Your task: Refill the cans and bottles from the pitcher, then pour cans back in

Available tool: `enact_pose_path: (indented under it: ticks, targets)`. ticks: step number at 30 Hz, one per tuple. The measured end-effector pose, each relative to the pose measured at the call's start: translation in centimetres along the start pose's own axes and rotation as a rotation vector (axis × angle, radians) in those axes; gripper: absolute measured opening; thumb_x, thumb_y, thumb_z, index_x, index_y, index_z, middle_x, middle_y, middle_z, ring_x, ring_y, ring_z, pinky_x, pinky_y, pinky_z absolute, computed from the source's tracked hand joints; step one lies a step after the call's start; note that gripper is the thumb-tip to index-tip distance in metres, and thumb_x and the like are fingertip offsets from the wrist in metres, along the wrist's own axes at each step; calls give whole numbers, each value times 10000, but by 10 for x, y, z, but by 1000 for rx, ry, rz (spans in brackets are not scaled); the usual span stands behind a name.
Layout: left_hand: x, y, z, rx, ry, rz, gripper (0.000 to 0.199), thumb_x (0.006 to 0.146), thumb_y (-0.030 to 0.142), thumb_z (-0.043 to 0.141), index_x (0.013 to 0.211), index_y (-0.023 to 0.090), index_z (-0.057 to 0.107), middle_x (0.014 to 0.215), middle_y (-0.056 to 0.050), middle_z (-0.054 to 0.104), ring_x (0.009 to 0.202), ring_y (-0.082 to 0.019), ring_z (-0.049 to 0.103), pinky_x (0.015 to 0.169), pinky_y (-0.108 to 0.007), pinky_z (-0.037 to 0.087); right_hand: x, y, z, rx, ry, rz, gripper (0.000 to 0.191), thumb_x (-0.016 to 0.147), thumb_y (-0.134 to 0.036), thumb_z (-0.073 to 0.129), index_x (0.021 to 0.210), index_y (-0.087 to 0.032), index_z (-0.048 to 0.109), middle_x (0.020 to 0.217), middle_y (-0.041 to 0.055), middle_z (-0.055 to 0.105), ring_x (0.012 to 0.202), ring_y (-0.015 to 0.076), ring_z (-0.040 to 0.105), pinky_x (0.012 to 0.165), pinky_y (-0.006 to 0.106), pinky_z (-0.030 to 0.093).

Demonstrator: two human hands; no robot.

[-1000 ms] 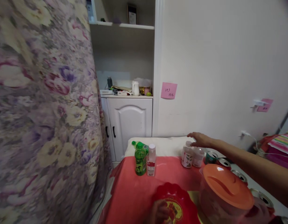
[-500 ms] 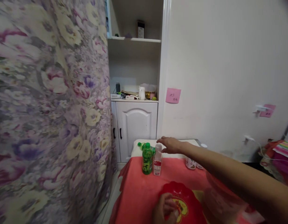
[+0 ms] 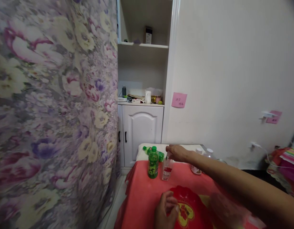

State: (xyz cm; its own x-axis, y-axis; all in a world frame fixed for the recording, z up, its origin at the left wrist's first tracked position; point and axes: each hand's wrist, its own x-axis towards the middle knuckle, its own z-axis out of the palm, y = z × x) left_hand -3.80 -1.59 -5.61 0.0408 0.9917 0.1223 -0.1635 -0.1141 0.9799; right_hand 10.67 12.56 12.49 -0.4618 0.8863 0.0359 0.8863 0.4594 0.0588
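Onlooker's view: a person's R. hand grips the top of a slim, clear plastic bottle w/ red-and-white label, slightly tilted, at the coral-red cloth, just beside an upright green plastic bottle w/ green cap. L. hand, fingers loosely curled, thumb apart, is at the L. edge of a scalloped, shiny red tray; can't tell if they touch.

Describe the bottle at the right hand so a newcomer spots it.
Find the coral cloth, then look beyond the red scalloped dish. The clear bottle is there, the right hand at its top. Unlike the upright green bottle to its left, it is colourless, with a red-banded label.
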Motion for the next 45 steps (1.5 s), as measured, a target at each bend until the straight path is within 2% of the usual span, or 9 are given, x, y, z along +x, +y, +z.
enact_pose_path:
  ticks: [4, 8, 11, 14, 21, 25, 30, 35, 45]
  targets:
    - [4, 3, -7, 138, 87, 48, 468, 703, 288, 663, 1142, 135, 614, 1062, -142, 732, 964, -262, 708, 882, -376, 561, -36, 0, -23, 54, 67, -33, 378, 825, -222, 688, 1194, -171, 625, 1166, 127, 692, 967, 247, 675, 779, 313, 481]
    - [4, 5, -6, 337, 200, 234, 680, 703, 278, 665, 1342, 116, 501, 1441, -200, 550, 1369, -334, 487, 1152, -486, 382, -96, -12, -46, 108, 105, -82, 365, 818, -261, 672, 1181, -244, 631, 1147, 65, 702, 943, 236, 672, 751, 295, 459]
    - [-1, 8, 2, 386, 111, 256, 812, 676, 214, 676, 1435, 127, 402, 1543, -184, 447, 1459, -318, 377, 1209, -485, 304, -142, -28, -57, 210, 123, -163, 317, 826, -237, 660, 1141, -263, 647, 1093, 37, 707, 913, 211, 664, 764, 284, 460]
    - [-9, 11, 12, 338, -13, 209, 832, 635, 195, 727, 1416, 167, 442, 1475, -150, 547, 1388, -304, 488, 1160, -429, 396, -178, -39, -57, 344, 177, -196, 277, 863, -217, 628, 1135, -261, 656, 1064, 39, 705, 907, 211, 656, 789, 304, 475]
    - [-22, 21, 17, 453, -7, 327, 659, 612, 193, 773, 1249, 196, 606, 1284, -117, 701, 1211, -299, 639, 1049, -421, 515, -232, -40, 5, 694, 429, 41, 570, 801, -333, 734, 1342, -331, 554, 1252, 74, 658, 990, 251, 657, 875, 402, 536]
    - [-23, 14, 6, 760, -1, 591, 582, 715, 250, 727, 1279, 186, 596, 1273, -121, 705, 1181, -292, 661, 1001, -452, 557, -258, -52, 44, 829, 592, 204, 451, 869, -454, 649, 1297, -327, 585, 1197, 75, 670, 936, 252, 658, 819, 394, 559]
    - [-29, 9, -2, 1061, 27, 947, 655, 718, 115, 606, 1363, 175, 512, 1282, -117, 698, 1184, -279, 649, 1013, -447, 536, -273, -67, 73, 924, 748, 312, 369, 893, -481, 597, 1215, -303, 626, 1082, 65, 691, 902, 253, 658, 733, 339, 554]
    - [-35, 17, 3, 1175, 37, 1087, 628, 748, 156, 589, 1364, 174, 472, 1261, -131, 699, 1159, -288, 651, 987, -451, 523, -279, -66, 91, 1007, 762, 408, 341, 879, -494, 604, 1150, -291, 638, 1023, 55, 687, 875, 261, 653, 721, 346, 539]
    - [-34, 19, 8, 1209, 22, 1164, 634, 695, 140, 573, 1324, 165, 496, 1210, -112, 728, 1116, -267, 672, 968, -411, 524, -285, -59, 95, 985, 750, 349, 204, 899, -405, 586, 1063, -288, 622, 928, 44, 632, 822, 250, 617, 716, 356, 511]
